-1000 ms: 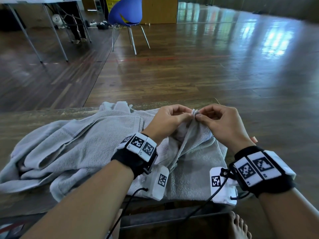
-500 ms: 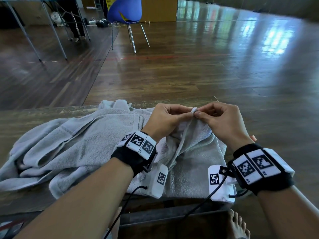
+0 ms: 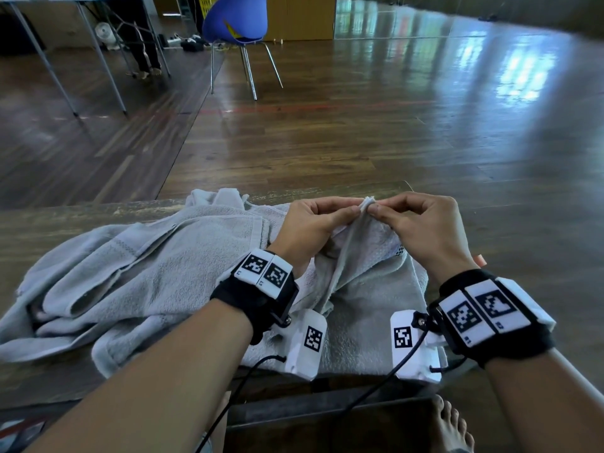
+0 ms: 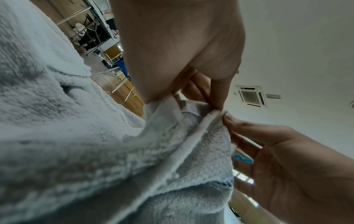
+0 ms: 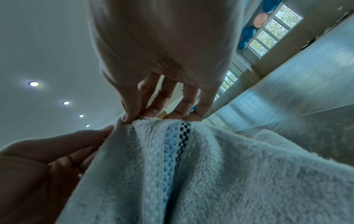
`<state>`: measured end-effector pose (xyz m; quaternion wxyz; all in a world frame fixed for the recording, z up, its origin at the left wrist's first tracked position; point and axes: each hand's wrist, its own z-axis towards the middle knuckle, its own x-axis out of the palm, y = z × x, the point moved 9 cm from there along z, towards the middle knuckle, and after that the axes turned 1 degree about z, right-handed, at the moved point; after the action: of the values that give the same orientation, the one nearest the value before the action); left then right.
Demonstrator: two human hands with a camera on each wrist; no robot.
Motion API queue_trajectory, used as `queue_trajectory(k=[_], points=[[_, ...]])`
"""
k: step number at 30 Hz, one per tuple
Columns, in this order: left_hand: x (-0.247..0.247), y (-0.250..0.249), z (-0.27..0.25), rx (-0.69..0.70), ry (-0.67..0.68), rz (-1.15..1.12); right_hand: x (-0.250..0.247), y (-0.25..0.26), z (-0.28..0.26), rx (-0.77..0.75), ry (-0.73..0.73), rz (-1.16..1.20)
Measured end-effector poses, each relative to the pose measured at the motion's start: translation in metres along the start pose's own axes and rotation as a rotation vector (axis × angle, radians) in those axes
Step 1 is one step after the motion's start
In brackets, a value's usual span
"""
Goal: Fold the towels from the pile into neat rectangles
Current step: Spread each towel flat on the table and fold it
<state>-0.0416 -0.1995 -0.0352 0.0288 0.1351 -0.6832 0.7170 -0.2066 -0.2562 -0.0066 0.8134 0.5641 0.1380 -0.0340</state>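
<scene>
A pale grey towel (image 3: 369, 289) with a blue and chequered stripe (image 5: 172, 145) lies at the right end of the wooden table (image 3: 39, 237). Its corner (image 3: 366, 204) is lifted above the table. My left hand (image 3: 313, 223) and my right hand (image 3: 421, 230) meet at that corner and both pinch it between thumb and fingertips (image 4: 220, 104) (image 5: 130, 116). The rest of the towel hangs down from the pinch in a ridge. A crumpled pile of grey towels (image 3: 130, 273) spreads over the table to the left of my left wrist.
Beyond the table's far edge is a glossy wooden floor (image 3: 359, 125). A blue chair (image 3: 235, 24) stands at the back, with metal-legged tables (image 3: 81, 44) to its left. My bare foot (image 3: 451, 426) shows below the table's near edge.
Both hands keep their pinch on the corner and have risen very slightly. The towels on the table have not shifted.
</scene>
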Motion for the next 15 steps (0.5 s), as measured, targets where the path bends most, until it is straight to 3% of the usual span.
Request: queue_trajectory(k=[9,15], points=[[0.0013,0.0011,-0.0005,0.004,0.001,0.037,0.0051,-0.0079,0.0006,0.072,0.072,0.030],[0.0063,-0.0027,-0.0018,0.002,0.010,0.148,0.0040,-0.0002,-0.0004,-0.015,0.082,-0.108]])
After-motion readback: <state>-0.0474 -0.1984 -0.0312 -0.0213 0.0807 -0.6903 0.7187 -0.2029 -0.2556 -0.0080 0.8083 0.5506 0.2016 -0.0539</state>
